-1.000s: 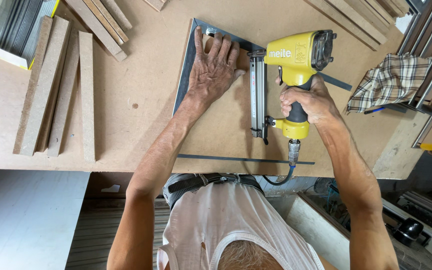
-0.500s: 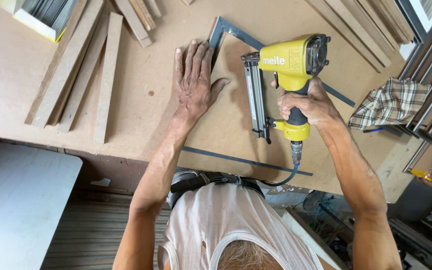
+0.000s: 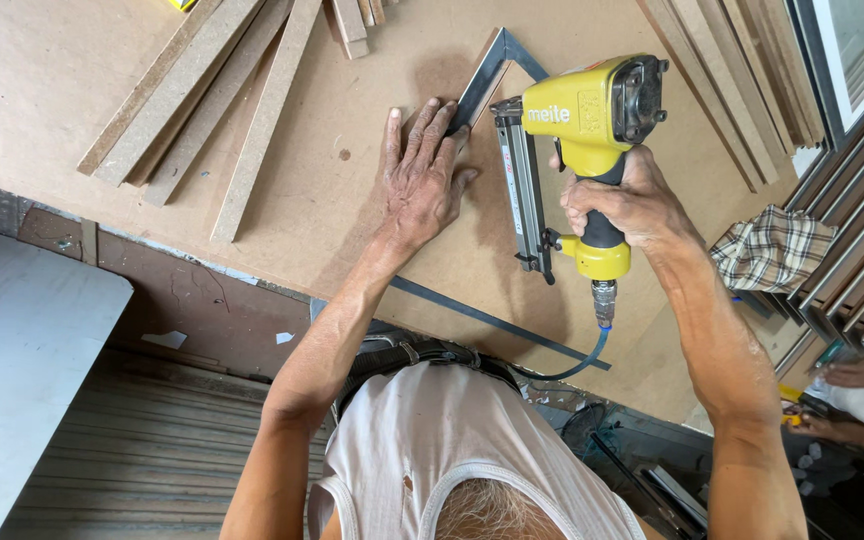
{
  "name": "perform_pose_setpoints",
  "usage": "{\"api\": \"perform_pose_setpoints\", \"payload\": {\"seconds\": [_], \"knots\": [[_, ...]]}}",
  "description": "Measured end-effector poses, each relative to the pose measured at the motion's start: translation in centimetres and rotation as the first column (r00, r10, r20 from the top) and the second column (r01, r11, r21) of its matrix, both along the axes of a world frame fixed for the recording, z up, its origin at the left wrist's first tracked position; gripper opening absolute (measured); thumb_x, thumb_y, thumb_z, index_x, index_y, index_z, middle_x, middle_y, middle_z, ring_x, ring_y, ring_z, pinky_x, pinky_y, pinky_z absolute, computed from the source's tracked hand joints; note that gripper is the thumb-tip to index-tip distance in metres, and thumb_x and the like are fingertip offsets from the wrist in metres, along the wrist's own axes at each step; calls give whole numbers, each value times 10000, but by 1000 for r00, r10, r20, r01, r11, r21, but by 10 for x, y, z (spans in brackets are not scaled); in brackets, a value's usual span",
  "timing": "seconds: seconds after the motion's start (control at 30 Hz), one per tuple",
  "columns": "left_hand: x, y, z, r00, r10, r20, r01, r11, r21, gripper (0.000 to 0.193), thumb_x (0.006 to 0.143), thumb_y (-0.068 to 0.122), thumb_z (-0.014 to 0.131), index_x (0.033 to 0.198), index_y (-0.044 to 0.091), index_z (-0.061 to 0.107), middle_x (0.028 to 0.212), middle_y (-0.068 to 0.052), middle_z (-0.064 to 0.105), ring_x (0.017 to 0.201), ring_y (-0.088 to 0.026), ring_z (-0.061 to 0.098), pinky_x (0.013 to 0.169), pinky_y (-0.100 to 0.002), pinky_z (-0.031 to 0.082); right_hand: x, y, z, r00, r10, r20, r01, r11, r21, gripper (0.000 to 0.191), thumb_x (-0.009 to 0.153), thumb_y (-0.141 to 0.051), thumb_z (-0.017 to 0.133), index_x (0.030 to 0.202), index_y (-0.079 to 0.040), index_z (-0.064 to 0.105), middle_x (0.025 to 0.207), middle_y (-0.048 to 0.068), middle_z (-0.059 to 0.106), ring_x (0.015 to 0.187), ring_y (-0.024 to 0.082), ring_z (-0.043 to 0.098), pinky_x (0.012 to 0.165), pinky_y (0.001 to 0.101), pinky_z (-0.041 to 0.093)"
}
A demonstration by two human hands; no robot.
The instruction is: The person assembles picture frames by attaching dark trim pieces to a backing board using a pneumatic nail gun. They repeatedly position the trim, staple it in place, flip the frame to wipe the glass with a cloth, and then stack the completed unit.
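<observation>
My right hand (image 3: 624, 203) grips the handle of a yellow pneumatic nail gun (image 3: 592, 120), whose metal magazine (image 3: 522, 190) points at the far corner of a dark grey frame (image 3: 487, 70). A brown backing board (image 3: 452, 270) lies inside that frame on the workbench. My left hand (image 3: 420, 178) presses flat on the board, fingers spread, fingertips touching the frame's left rail near the corner. The frame's near rail (image 3: 497, 322) shows as a thin dark strip. A dark air hose (image 3: 577, 368) hangs from the gun's base.
Several long fibreboard strips (image 3: 222, 110) lie on the bench at the left, more at the top right (image 3: 722, 90). A checked cloth (image 3: 772, 250) rests at the right by stacked metal profiles (image 3: 852, 230). Another person's hand (image 3: 852, 375) is at the far right. A white panel (image 3: 22, 360) stands lower left.
The view has shifted right and closer. My left hand slid up the board toward the frame's far corner. The nail gun stays at that corner in my right hand.
</observation>
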State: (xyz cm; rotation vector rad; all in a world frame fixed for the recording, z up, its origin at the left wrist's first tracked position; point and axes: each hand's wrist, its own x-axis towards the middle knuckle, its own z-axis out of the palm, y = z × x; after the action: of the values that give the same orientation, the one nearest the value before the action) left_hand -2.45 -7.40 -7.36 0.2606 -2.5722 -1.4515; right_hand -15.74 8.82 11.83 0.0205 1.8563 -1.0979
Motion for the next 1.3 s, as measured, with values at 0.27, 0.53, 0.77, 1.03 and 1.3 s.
{"api": "perform_pose_setpoints", "payload": {"seconds": [0.27,0.53,0.77,1.03,1.3], "knots": [[4,1,-1,1000,1,-14,-2,999,-48,541,923,328,763,1361,45,618,1571,-138,457,1525,-268,313,1288,-574,80,11,1,8,999,52,-16,-51,998,41,364,766,63,640,1125,42,582,709,77,611,549,133,593,506,284,513],[92,-6,18,997,53,57,-54,998,22,564,858,308,784,1330,39,635,1550,-131,493,1511,-286,370,1279,-574,139,72,4,6,990,101,95,-106,993,46,476,734,68,642,1200,40,551,684,70,615,544,122,606,524,285,536],[113,-5,13,993,120,2,-120,992,36,495,882,305,786,1281,46,649,1530,-120,518,1498,-274,390,1274,-578,142,93,-6,5,982,170,87,-171,985,2,447,750,62,645,1191,33,576,717,75,620,575,117,597,547,285,531],[112,-4,7,992,122,-7,-122,992,29,464,902,314,771,1264,45,662,1525,-102,524,1500,-267,391,1290,-576,119,102,-7,6,977,210,23,-212,975,74,396,773,24,677,1157,27,580,725,75,621,571,122,604,540,292,538],[119,-17,10,996,-35,-82,24,991,-128,505,962,321,746,1412,122,633,1586,-84,481,1515,-250,374,1292,-551,132,167,55,-1,985,168,-38,-162,980,116,404,721,22,663,1119,-27,614,734,69,674,600,123,661,560,289,560]]}}
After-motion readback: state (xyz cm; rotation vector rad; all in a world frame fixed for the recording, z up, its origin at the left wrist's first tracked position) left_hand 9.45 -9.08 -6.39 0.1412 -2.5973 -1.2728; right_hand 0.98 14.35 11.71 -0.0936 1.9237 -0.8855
